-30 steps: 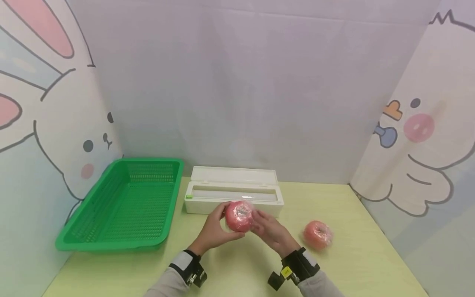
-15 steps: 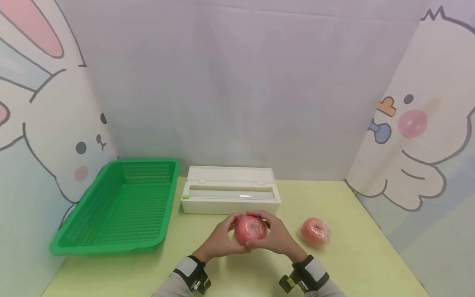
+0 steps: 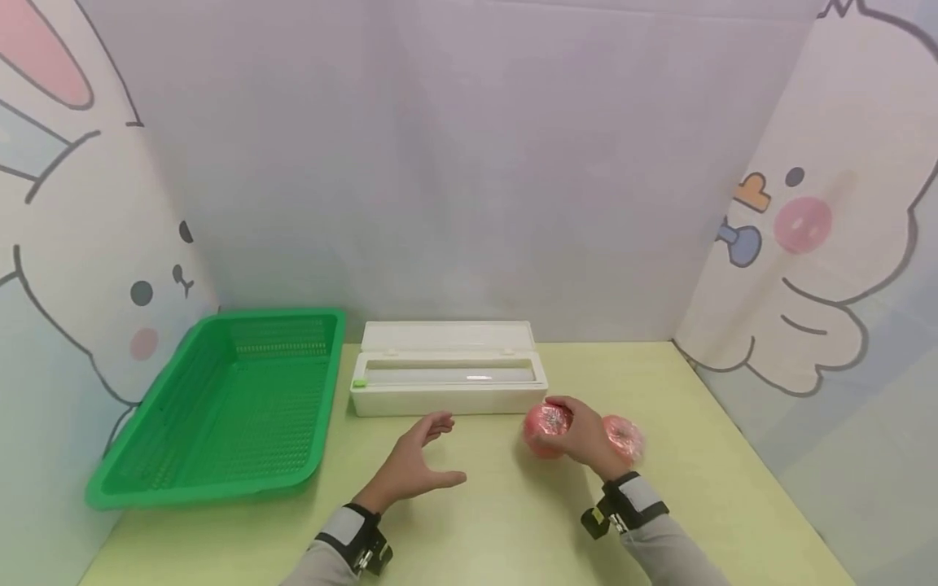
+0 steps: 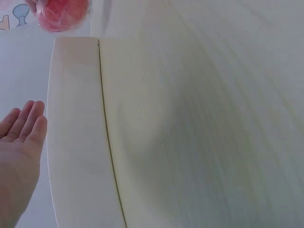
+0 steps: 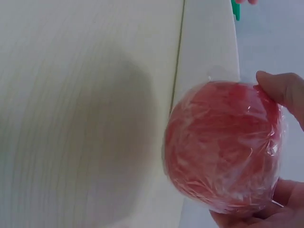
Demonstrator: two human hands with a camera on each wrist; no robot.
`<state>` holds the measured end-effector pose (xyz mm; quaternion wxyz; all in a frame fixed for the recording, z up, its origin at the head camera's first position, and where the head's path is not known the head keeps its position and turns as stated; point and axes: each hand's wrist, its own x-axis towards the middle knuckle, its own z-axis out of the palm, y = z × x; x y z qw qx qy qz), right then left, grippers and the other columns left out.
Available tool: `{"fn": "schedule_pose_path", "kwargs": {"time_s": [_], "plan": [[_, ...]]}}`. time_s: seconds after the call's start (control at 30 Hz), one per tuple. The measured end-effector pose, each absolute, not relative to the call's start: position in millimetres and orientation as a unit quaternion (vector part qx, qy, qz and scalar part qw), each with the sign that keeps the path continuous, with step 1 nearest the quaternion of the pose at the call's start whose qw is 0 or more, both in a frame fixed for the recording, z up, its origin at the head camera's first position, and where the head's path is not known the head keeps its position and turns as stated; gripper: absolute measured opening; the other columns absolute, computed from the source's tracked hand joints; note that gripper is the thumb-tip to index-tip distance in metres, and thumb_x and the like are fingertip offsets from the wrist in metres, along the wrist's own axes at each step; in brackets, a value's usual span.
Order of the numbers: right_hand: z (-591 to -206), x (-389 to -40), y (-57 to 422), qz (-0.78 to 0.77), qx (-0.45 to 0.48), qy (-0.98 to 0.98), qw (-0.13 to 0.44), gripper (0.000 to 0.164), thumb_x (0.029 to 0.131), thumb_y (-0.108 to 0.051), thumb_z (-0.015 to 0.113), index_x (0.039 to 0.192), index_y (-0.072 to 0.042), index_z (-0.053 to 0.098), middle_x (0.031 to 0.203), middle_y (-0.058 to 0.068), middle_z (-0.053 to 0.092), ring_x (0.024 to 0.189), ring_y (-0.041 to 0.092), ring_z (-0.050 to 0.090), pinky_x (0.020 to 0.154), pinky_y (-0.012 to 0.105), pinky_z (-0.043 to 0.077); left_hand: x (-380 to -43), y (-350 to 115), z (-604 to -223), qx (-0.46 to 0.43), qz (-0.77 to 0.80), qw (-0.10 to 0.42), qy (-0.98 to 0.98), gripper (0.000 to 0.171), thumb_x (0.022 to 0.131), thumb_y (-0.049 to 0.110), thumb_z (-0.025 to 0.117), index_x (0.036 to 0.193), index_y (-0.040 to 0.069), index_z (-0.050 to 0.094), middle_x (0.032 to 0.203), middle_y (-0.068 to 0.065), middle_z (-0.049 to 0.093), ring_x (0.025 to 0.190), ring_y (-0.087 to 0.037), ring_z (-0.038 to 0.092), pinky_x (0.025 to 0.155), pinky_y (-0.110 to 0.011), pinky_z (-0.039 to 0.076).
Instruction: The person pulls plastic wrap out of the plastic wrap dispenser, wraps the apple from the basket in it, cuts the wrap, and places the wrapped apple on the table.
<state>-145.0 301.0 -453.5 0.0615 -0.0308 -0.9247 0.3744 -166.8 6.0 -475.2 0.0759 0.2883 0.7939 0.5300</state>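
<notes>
My right hand grips a red apple wrapped in clear plastic film, thumb on one side and fingers on the other. In the right wrist view the wrapped apple hangs over the table, its film creased and shiny. Just behind that hand in the head view, a second film-wrapped apple lies on the table, partly hidden. My left hand is held over the middle of the table, thumb spread from the fingers and nothing in it. The left wrist view shows its straight fingers.
A white cling film box with its lid raised and a roll inside stands at the back middle. On the left sits a green plastic basket. Printed cloth walls close in the pale yellow table at the back and both sides.
Both hands were on the apple half a second ago. The left hand has let go and moved slightly left; the right hand has carried the apple rightward, near the second one.
</notes>
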Motion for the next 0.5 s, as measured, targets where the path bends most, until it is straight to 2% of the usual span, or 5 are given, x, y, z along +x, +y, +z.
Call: {"fn": "schedule_pose_path", "kwargs": {"time_s": [0.2, 0.33, 0.5], "plan": [[-468, -150, 304, 0.367, -0.057, -0.927, 0.055, 0.065, 0.072, -0.025, 0.082, 0.127, 0.0, 0.057, 0.125, 0.022, 0.062, 0.114, 0.037, 0.059, 0.099, 0.051, 0.048, -161, -9, -479, 0.283, 0.515, 0.072, 0.806, 0.081, 0.072, 0.019, 0.083, 0.14, 0.005, 0.041, 0.138, -0.017, 0.053, 0.128, -0.028, 0.052, 0.111, -0.042, 0.04], [-473, -153, 308, 0.362, -0.071, -0.928, 0.061, 0.066, 0.072, -0.026, 0.081, 0.127, 0.001, 0.057, 0.124, 0.023, 0.062, 0.115, 0.038, 0.059, 0.099, 0.051, 0.048, -161, -16, -479, 0.277, 0.512, 0.063, 0.811, 0.082, 0.071, 0.02, 0.083, 0.14, 0.004, 0.042, 0.137, -0.018, 0.053, 0.127, -0.029, 0.052, 0.11, -0.043, 0.04], [-474, -156, 311, 0.356, -0.073, -0.931, 0.041, 0.069, 0.075, -0.026, 0.079, 0.132, 0.002, 0.053, 0.13, 0.026, 0.058, 0.12, 0.042, 0.055, 0.102, 0.053, 0.045, -161, -23, -479, 0.257, 0.5, 0.062, 0.825, 0.084, 0.07, 0.021, 0.084, 0.141, 0.003, 0.041, 0.138, -0.017, 0.053, 0.128, -0.03, 0.051, 0.11, -0.046, 0.04]]}}
